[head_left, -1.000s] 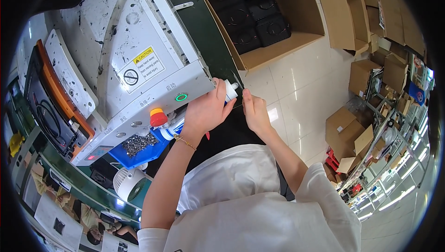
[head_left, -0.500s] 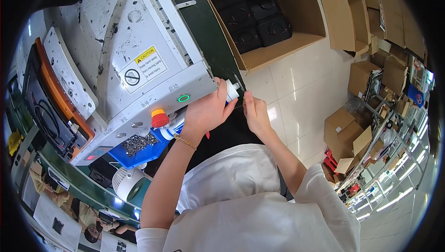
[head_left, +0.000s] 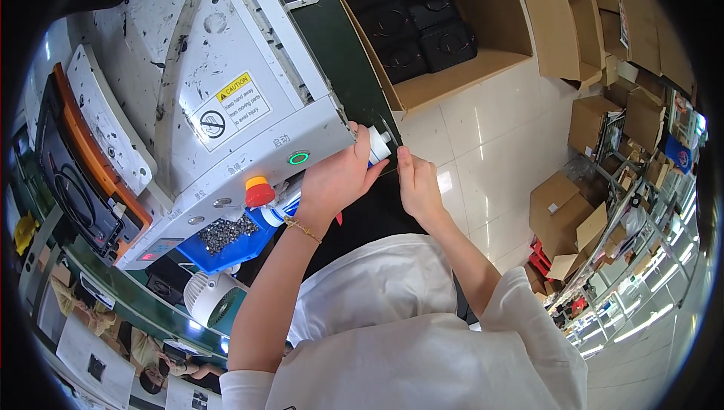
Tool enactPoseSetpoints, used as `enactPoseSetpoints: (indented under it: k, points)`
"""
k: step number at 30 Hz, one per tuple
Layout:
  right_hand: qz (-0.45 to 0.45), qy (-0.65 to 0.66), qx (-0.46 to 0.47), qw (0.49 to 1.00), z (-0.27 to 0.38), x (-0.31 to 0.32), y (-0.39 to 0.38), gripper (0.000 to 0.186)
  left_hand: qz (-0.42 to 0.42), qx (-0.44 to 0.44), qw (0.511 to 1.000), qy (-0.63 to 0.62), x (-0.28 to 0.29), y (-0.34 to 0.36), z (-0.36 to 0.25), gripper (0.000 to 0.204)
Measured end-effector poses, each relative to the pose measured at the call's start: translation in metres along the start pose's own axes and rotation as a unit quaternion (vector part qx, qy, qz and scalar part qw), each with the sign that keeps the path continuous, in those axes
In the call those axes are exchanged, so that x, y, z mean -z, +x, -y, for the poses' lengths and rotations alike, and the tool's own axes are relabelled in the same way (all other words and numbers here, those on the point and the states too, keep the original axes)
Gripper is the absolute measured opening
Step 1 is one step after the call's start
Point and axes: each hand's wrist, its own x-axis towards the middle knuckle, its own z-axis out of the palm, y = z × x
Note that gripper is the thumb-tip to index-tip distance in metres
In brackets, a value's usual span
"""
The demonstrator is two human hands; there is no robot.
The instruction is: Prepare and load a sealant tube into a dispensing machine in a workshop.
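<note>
My left hand (head_left: 339, 176) is closed around a white-and-blue cylinder (head_left: 378, 146) beside the front panel of a white machine (head_left: 166, 93). My right hand (head_left: 418, 187) pinches a slim metal tool (head_left: 390, 131), possibly a blade, just right of the cylinder's white tip. The panel carries a glowing green button (head_left: 299, 157) and a red-and-yellow stop button (head_left: 259, 193). Under it, left of my left wrist, hangs a blue tray (head_left: 256, 244) holding small metal parts (head_left: 222, 233).
An open carton (head_left: 498, 25) of black units sits beyond the dark green surface (head_left: 324, 33). Flattened and open cardboard boxes (head_left: 558, 214) and shelving (head_left: 611, 259) line the right. A white fan (head_left: 204, 297) is below the tray. Other people (head_left: 151, 365) sit at lower left.
Very little differs. The view has shifted slightly, and both my hands keep nearly the same grip and position at the cylinder's tip.
</note>
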Motion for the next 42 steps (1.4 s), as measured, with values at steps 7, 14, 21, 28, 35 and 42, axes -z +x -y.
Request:
enactPoseSetpoints:
  k: [7, 14, 21, 28, 35, 42]
  points:
    - [-0.008, 0.005, 0.001, 1.000, 0.001, -0.001, -0.001, 0.059, 0.002, 0.011, 1.000, -0.003, -0.001, 0.001, 0.000, 0.048]
    - [-0.003, 0.017, 0.004, 1.000, 0.002, 0.000, -0.001, 0.059, -0.056, -0.017, 0.998, -0.026, -0.008, 0.000, 0.005, 0.050]
    - [-0.028, -0.016, 0.032, 0.999, 0.009, -0.002, 0.000, 0.056, -0.051, -0.014, 0.998, -0.022, -0.008, 0.000, 0.005, 0.051]
    - [-0.023, 0.017, 0.015, 0.999, 0.005, -0.004, 0.004, 0.057, -0.044, -0.004, 0.998, -0.037, -0.008, 0.000, 0.004, 0.050]
    - [-0.008, 0.021, 0.000, 1.000, 0.003, -0.004, 0.004, 0.059, -0.041, -0.001, 0.998, -0.041, -0.008, 0.000, 0.004, 0.049]
    - [-0.011, 0.023, -0.012, 1.000, 0.002, -0.001, 0.003, 0.060, -0.046, -0.004, 0.998, -0.035, -0.008, 0.000, 0.004, 0.049]
